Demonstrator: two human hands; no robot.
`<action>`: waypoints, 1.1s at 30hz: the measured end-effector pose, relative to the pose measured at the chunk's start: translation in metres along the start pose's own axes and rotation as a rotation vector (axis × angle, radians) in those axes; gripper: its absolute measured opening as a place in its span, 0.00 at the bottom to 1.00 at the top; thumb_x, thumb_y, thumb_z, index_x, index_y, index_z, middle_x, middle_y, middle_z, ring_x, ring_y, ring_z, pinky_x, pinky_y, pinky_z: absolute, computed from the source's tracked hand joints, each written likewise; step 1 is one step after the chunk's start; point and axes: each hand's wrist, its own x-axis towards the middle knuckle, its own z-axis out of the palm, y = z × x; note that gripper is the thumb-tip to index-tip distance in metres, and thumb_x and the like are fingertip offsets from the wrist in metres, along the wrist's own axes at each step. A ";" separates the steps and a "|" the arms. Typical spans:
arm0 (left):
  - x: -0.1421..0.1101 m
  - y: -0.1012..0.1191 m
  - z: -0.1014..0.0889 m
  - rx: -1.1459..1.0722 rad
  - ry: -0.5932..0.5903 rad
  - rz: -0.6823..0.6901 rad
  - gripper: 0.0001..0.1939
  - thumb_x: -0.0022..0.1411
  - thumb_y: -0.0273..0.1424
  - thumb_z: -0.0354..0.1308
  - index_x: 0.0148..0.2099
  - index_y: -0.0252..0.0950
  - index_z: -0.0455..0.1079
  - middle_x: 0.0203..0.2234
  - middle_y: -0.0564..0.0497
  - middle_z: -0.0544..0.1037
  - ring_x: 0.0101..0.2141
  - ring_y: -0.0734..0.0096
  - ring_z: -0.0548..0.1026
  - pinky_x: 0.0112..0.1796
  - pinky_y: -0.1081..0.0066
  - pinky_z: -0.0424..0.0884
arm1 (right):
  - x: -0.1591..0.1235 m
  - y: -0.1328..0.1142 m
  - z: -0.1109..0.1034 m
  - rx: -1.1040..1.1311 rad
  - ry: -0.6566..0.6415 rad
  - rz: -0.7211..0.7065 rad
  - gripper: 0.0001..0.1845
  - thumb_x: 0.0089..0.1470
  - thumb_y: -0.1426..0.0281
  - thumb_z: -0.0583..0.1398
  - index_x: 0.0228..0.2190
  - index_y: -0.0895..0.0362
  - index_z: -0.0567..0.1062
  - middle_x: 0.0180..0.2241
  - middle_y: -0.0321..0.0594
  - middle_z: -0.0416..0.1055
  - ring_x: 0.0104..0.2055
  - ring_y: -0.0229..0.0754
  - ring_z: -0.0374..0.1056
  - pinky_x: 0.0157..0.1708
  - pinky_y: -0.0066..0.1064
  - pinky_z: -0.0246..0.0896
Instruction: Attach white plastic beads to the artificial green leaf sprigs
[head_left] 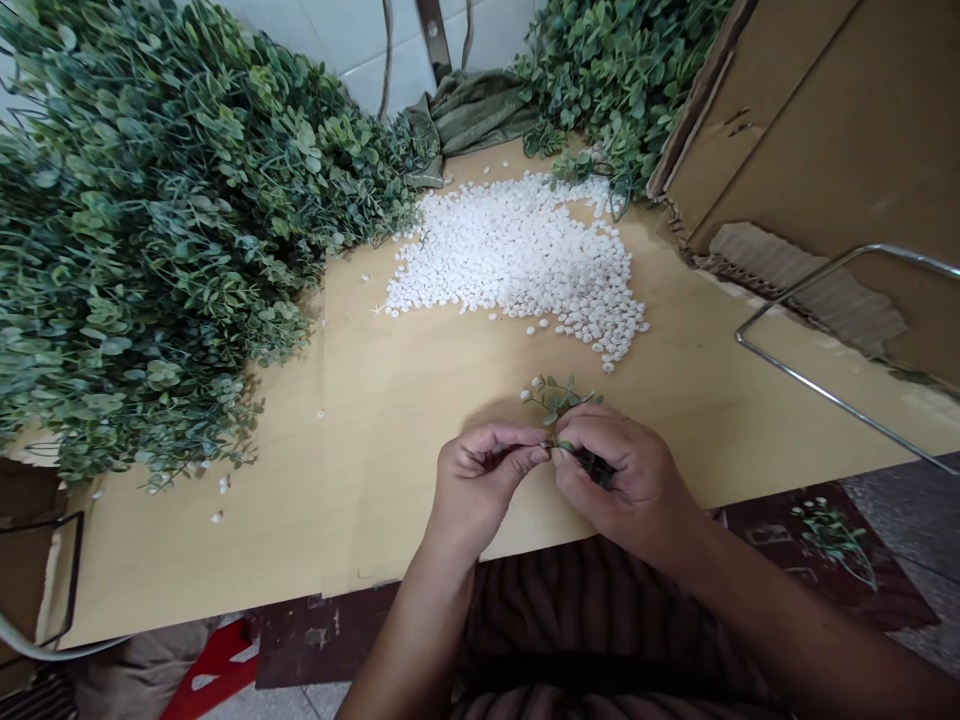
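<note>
Near the table's front edge, my right hand (619,470) is closed around an artificial green sprig (559,398), whose leaves stick out above the fingers. A few small white pieces sit at the tips of the sprig on its left side. My left hand (487,480) meets it fingertip to fingertip, thumb and forefinger pinched at the sprig's stem. Whatever lies between the left fingertips is too small to make out. Beyond both hands, a broad pile of small white beads (510,250) spreads over the table.
A large heap of artificial greenery (165,230) covers the left side, with another bunch (622,80) at the back right. A cardboard box (832,150) and a bent metal wire frame (817,375) stand on the right. One loose sprig (836,535) lies below the tabletop (375,430).
</note>
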 end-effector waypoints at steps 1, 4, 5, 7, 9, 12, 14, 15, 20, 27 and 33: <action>0.000 0.000 0.000 -0.003 -0.004 -0.003 0.08 0.41 0.32 0.71 0.25 0.36 0.76 0.23 0.52 0.80 0.27 0.72 0.78 0.34 0.72 0.76 | 0.000 0.000 0.000 0.007 -0.003 0.004 0.11 0.49 0.78 0.52 0.19 0.56 0.61 0.20 0.37 0.63 0.24 0.38 0.59 0.26 0.30 0.56; 0.000 0.001 0.000 -0.040 -0.013 -0.014 0.07 0.42 0.32 0.70 0.26 0.37 0.77 0.23 0.53 0.81 0.26 0.74 0.77 0.33 0.74 0.76 | 0.000 0.000 -0.001 0.032 -0.013 0.011 0.10 0.49 0.78 0.52 0.19 0.56 0.62 0.21 0.38 0.64 0.25 0.38 0.59 0.26 0.31 0.57; 0.000 0.001 0.000 -0.053 -0.017 -0.018 0.07 0.42 0.31 0.70 0.26 0.37 0.77 0.23 0.53 0.81 0.25 0.75 0.77 0.33 0.75 0.76 | 0.000 0.001 -0.001 0.038 -0.014 0.009 0.10 0.48 0.78 0.52 0.20 0.56 0.62 0.21 0.38 0.64 0.25 0.38 0.59 0.26 0.31 0.57; 0.000 0.001 0.000 -0.072 -0.025 -0.023 0.06 0.42 0.31 0.70 0.26 0.38 0.77 0.23 0.54 0.81 0.25 0.77 0.77 0.32 0.76 0.75 | 0.000 0.001 -0.001 0.045 -0.014 0.006 0.09 0.48 0.79 0.52 0.20 0.56 0.62 0.21 0.38 0.64 0.25 0.38 0.59 0.26 0.31 0.57; 0.000 0.002 0.000 -0.077 -0.028 -0.027 0.06 0.42 0.30 0.70 0.26 0.38 0.77 0.23 0.54 0.81 0.25 0.77 0.77 0.33 0.76 0.75 | -0.001 0.001 -0.002 0.047 -0.017 0.008 0.10 0.48 0.79 0.52 0.20 0.56 0.62 0.21 0.38 0.64 0.25 0.38 0.59 0.26 0.31 0.57; 0.001 0.002 0.000 -0.075 -0.025 -0.033 0.06 0.42 0.30 0.70 0.26 0.37 0.77 0.22 0.53 0.81 0.25 0.77 0.76 0.33 0.76 0.75 | -0.001 0.001 -0.002 0.055 -0.018 0.019 0.10 0.49 0.78 0.52 0.20 0.56 0.62 0.20 0.37 0.63 0.25 0.38 0.59 0.26 0.30 0.56; 0.001 0.002 0.000 -0.075 -0.032 -0.033 0.06 0.41 0.30 0.70 0.25 0.37 0.77 0.22 0.53 0.80 0.24 0.77 0.76 0.32 0.77 0.75 | -0.001 0.001 -0.002 0.061 -0.014 0.028 0.10 0.49 0.78 0.52 0.20 0.56 0.63 0.20 0.37 0.63 0.25 0.39 0.59 0.25 0.31 0.56; 0.001 0.001 0.000 -0.076 -0.036 -0.032 0.06 0.42 0.31 0.70 0.26 0.37 0.77 0.22 0.54 0.80 0.24 0.78 0.76 0.32 0.77 0.75 | -0.001 0.001 -0.002 0.062 -0.011 0.030 0.10 0.49 0.78 0.52 0.20 0.56 0.63 0.20 0.37 0.63 0.25 0.39 0.59 0.25 0.31 0.56; 0.001 0.000 0.000 -0.045 -0.035 -0.017 0.06 0.42 0.31 0.70 0.26 0.38 0.77 0.22 0.53 0.80 0.25 0.77 0.76 0.32 0.76 0.75 | -0.001 0.002 -0.002 0.056 -0.020 0.013 0.09 0.47 0.79 0.52 0.20 0.56 0.63 0.21 0.37 0.64 0.25 0.39 0.60 0.26 0.31 0.57; 0.001 0.002 0.001 0.019 -0.011 -0.013 0.06 0.41 0.31 0.70 0.25 0.37 0.77 0.22 0.52 0.80 0.26 0.73 0.76 0.33 0.72 0.76 | 0.000 0.001 -0.002 0.041 -0.015 0.001 0.10 0.47 0.80 0.53 0.19 0.56 0.61 0.21 0.37 0.64 0.25 0.39 0.60 0.26 0.31 0.58; 0.002 0.002 0.002 -0.029 -0.015 -0.033 0.05 0.41 0.30 0.70 0.24 0.37 0.77 0.21 0.53 0.79 0.25 0.75 0.76 0.32 0.74 0.75 | -0.002 0.002 0.003 0.076 0.009 -0.022 0.10 0.50 0.80 0.52 0.22 0.56 0.64 0.22 0.38 0.64 0.27 0.39 0.60 0.29 0.31 0.60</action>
